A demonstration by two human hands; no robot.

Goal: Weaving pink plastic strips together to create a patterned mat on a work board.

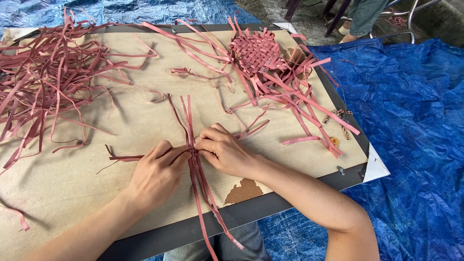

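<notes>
A bundle of pink strips (195, 159) is pinched at its middle by both the left hand (157, 174) and right hand (223, 152), its long axis running near to far on the board (72, 188); loose strips (48, 77) and a woven mat (256, 50) lie beyond

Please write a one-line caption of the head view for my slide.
Left hand and right hand pinch crossing pink strips on a board, beside a woven mat.

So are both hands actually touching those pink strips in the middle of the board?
Touching. The head view shows the left hand and right hand pinching the crossed pink strips where they meet.
</notes>
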